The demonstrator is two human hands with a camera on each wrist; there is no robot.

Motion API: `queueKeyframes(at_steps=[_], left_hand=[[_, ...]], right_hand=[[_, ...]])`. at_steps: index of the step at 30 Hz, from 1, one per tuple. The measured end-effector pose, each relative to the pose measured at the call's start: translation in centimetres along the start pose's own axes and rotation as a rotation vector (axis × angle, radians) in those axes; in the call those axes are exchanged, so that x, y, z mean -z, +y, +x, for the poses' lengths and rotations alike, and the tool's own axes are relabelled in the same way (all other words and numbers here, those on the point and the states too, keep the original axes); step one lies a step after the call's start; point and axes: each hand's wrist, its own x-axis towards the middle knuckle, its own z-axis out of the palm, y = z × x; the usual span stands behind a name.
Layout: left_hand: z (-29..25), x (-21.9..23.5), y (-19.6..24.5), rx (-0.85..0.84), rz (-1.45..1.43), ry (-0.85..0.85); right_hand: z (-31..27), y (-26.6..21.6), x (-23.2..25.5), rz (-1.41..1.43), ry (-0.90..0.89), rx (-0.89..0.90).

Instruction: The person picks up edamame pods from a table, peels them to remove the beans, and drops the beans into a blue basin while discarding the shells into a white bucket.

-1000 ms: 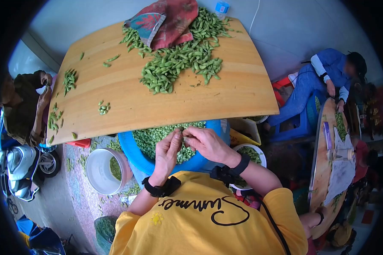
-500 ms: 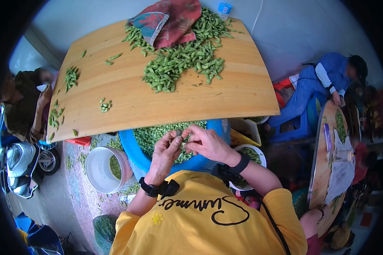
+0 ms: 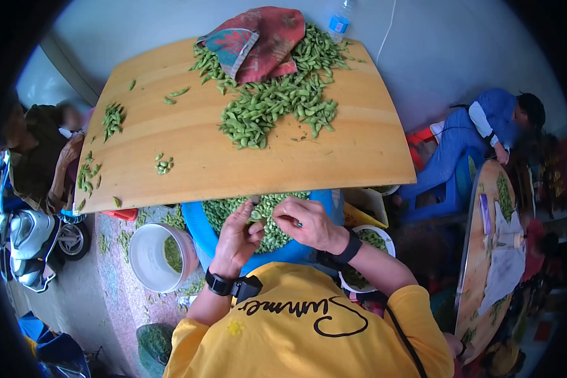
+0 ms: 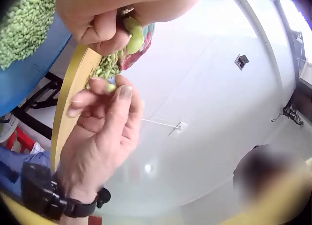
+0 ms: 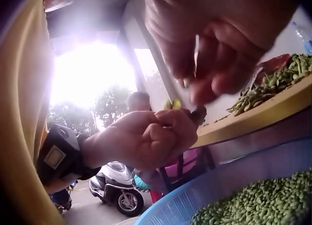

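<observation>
Pod (image 4: 135,39), pinched by left hand (image 3: 235,236), roughly twelve-to-six in left-wrist view, lies head-view nine o'clock from right hand (image 3: 309,223), which pinches a bean (image 4: 111,87).

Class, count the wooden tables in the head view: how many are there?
2. A large table, bearing soybean pods and a red cloth, stands before the yellow shirt; a second table, bearing a white sheet, is at the right. Others may be hidden.
</observation>
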Motion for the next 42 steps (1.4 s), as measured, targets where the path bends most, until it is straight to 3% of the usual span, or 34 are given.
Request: queueKeyframes(at_steps=[1, 2, 3, 5, 6, 8, 12, 17, 19, 21, 23, 28, 30, 34, 39, 41, 42], left_hand=[[-0.1, -0.1, 0.3, -0.002, -0.001, -0.005], [-0.3, -0.3, 0.7, -0.042, 0.042, 0.114], [-0.5, -0.6, 1.1, -0.083, 0.085, 0.234], [-0.5, 0.6, 1.7, -0.086, 0.093, 0.143], [-0.6, 0.8, 1.9, -0.109, 0.081, 0.102], [-0.6, 1.0, 2.0, -0.136, 0.070, 0.058], [-0.3, 1.3, 1.7, -0.121, -0.087, -0.024], [-0.2, 1.3, 1.2, -0.099, -0.085, -0.036], [-0.2, 1.4, 1.2, -0.108, -0.074, -0.046], [-0.4, 1.5, 1.3, -0.110, -0.086, -0.075], [-0.1, 1.4, 1.3, -0.099, -0.085, -0.066], [0.4, 0.5, 0.5, -0.059, -0.064, -0.105], [0.3, 0.2, 0.2, -0.062, -0.073, -0.104], [0.1, 0.4, 0.1, -0.057, -0.079, -0.114], [0.1, 1.0, 0.2, -0.071, -0.093, -0.077], [0.3, 1.1, 0.1, -0.060, -0.098, -0.068], [0.4, 1.1, 0.1, -0.058, -0.098, -0.067]], right_hand=[[0.2, -0.1, 0.3, -0.008, -0.023, -0.062], [0.2, 0.3, 0.4, -0.071, -0.150, -0.079], [0.4, 0.7, 0.4, -0.074, -0.149, -0.077], [1.5, 1.7, 0.7, -0.262, -0.145, -0.055], [2.6, 2.0, 1.4, -0.273, -0.201, -0.263], [5.9, 2.7, 2.7, -0.217, -0.140, -0.484], [11.5, 8.6, 4.2, -0.629, 0.034, -0.196], [14.0, 11.5, 3.4, -0.922, -0.094, -0.165], [13.5, 11.9, 3.6, -0.944, -0.062, -0.045], [12.8, 11.8, 4.2, -0.908, -0.028, -0.051], [12.2, 11.5, 4.9, -0.748, -0.083, -0.239], [11.4, 10.9, 5.9, -0.688, -0.051, -0.199], [11.5, 10.9, 5.7, -0.729, -0.137, -0.286], [11.0, 12.0, 5.1, -0.821, -0.161, -0.278], [11.0, 11.8, 6.3, -0.420, -0.030, -0.387], [10.6, 10.9, 7.0, -0.344, -0.040, -0.420], [10.3, 10.7, 7.4, -0.177, -0.145, -0.530]])
